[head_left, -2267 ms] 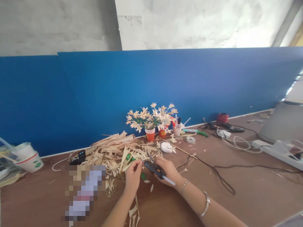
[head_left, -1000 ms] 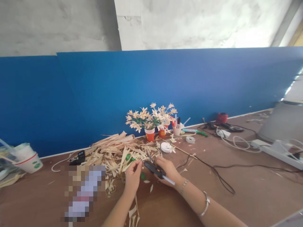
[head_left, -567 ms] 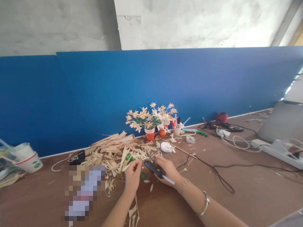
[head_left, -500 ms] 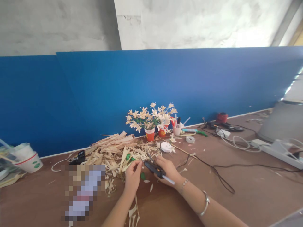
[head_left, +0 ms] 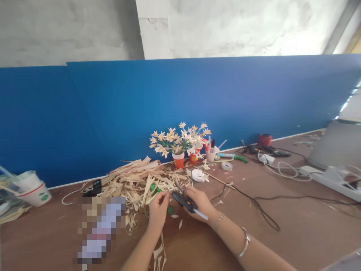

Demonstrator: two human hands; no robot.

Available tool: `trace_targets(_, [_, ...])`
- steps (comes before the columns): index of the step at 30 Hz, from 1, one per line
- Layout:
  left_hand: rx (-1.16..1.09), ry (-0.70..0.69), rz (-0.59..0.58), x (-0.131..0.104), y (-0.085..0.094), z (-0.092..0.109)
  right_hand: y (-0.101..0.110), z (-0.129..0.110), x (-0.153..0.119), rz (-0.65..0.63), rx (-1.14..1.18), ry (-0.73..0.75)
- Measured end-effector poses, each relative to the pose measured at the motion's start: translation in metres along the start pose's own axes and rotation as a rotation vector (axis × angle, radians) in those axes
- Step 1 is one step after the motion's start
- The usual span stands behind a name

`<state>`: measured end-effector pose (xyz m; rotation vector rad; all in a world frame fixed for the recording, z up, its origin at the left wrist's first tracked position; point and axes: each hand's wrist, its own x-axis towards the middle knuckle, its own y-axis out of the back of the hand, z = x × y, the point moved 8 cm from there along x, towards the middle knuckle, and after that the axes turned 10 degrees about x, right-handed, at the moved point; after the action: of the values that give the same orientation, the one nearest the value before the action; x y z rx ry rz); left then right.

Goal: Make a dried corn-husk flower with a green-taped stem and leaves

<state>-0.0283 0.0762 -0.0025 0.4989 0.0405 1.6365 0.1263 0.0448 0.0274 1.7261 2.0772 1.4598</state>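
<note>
My right hand [head_left: 199, 201] is wrapped round a black glue gun [head_left: 184, 201], with a whitish stick poking out of its back end. Its front end points toward my left hand [head_left: 159, 207], whose thumb and fingertips are pinched together. Whatever lies between those fingertips is too small to make out. Behind my left hand spreads a heap of dried, straw-coloured husk strips [head_left: 135, 178]. Pale star-shaped flowers [head_left: 172, 141] stand in a red paper cup [head_left: 178, 162] beyond both hands. Small petals [head_left: 180, 224] and a green piece [head_left: 170, 210] lie between my wrists.
A white round container [head_left: 197, 175] and tape roll [head_left: 226, 166] sit behind my right hand. Black cable [head_left: 262, 210] and a white power strip [head_left: 335, 186] lie right. A white tub [head_left: 36, 192] stands left; a blue partition [head_left: 113, 113] runs along the back.
</note>
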Motion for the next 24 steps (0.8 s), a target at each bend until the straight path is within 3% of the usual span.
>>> trace_targets(24, [0.013, 0.000, -0.017, -0.0009, -0.0004, 0.0014, -0.0008, 0.0000, -0.0013, -0.001, -0.018, 0.026])
